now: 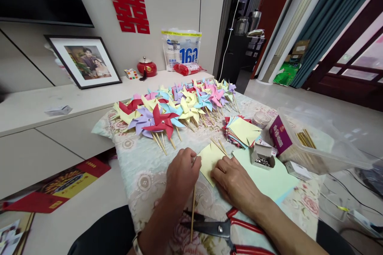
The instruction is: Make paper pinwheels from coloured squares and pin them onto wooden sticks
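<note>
Scissors with red handles lie nearest you on the floral tablecloth, just on your side of the yellow paper square, which serves as the landmark throughout. Your left hand rests knuckles-up at the square's left edge, its fingers curled onto the paper; a wooden stick runs from under that hand back toward you, and whether the fingers actually pinch it cannot be told. Your right hand lies flat on the square's right corner, fingers pressing the paper down, nothing enclosed in it.

Right of the square, and partly under your right wrist, lies a pale green sheet. On that sheet, just right of the square, stands a small open cardboard box holding metal pins. Beyond the square, touching its far corner, two loose sticks lie slantwise. Behind and right of the square sits a stack of cut coloured papers, and further right a clear plastic tub holds more sticks and a purple carton.

Farther beyond the square, finished paper pinwheels in red, yellow, blue, purple and pink cover the far half of the table. Past them, a low cabinet carries a framed photograph and a red lidded jar.
</note>
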Demonstrator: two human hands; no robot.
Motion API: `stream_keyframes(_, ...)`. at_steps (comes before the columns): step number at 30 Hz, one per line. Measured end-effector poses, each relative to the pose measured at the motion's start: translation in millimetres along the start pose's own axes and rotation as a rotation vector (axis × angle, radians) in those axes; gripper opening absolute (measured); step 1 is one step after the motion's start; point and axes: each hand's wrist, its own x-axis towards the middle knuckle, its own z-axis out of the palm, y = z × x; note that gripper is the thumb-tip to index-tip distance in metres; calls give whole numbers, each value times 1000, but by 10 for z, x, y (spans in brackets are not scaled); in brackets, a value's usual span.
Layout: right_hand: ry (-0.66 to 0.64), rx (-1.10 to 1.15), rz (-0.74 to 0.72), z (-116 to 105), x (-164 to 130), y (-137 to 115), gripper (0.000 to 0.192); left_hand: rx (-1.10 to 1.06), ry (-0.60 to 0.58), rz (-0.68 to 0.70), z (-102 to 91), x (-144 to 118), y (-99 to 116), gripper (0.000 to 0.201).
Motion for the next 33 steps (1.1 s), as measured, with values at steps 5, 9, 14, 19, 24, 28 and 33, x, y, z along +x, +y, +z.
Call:
stream_keyframes(5, 13, -7, -12, -11, -41, 26, 17, 110, -18, 34, 84, 87, 54, 20)
stream_keyframes(9, -17, 67, -16, -74, -87, 89, 17, 149, -37, 58, 100, 100, 50, 14)
stream_keyframes(14, 43, 188, -5, -101, -120, 198, 20, 78, 64, 72, 78, 91, 21, 13)
stream_keyframes(19, 103, 355, -21, -114, -129, 203, 20, -44, 146, 95, 59, 80, 22, 13)
stream_keyframes(24, 65, 467, -9, -162, -128, 131, 19, -194, 269, 77, 9, 35, 48, 10)
stream_keyframes(28, 101, 595, 176, -187, -131, 133, 31, -545, 213, -108, -4, 11, 33, 12)
stream_keyframes(33, 157, 859, 368, -154, -138, 221, 36, -917, 146, -208, 49, -24, 40, 23)
